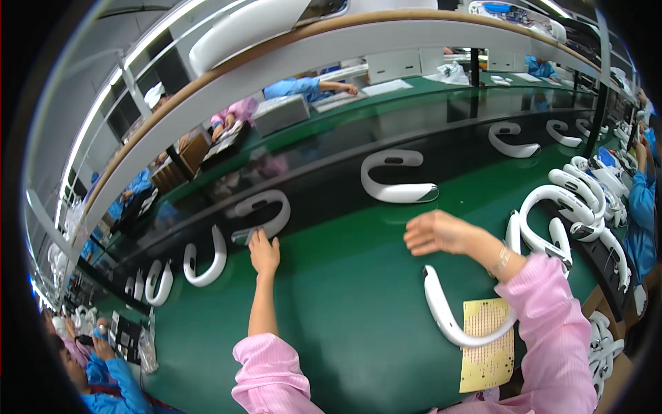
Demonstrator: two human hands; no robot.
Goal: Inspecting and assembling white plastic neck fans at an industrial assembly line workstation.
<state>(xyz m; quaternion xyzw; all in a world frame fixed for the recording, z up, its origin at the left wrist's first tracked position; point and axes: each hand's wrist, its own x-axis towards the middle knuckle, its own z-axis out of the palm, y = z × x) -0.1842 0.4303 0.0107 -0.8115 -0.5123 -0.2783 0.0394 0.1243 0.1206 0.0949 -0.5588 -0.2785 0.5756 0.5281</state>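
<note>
My left hand (264, 255) reaches to the dark strip across the bench. Its fingertips touch the near arm of a white U-shaped neckband device (277, 219), with the thumb held apart. Over the green bench top, my right hand (436, 233) is open and holds nothing, its fingers stretched to the left. Below it, another white neckband (447, 321) lies partly over a yellow printed sheet (488, 359). My right sleeve hides part of that device's right side. Farther back, beyond my right hand, one more neckband (396, 193) rests on the dark strip.
More neckbands (212, 265) lie along the strip at left and right. Several are piled (529, 221) at the right, beside a box of white parts (601, 352). A shelf rail (386, 21) spans overhead. Co-workers in blue (641, 214) sit at both sides and across the bench.
</note>
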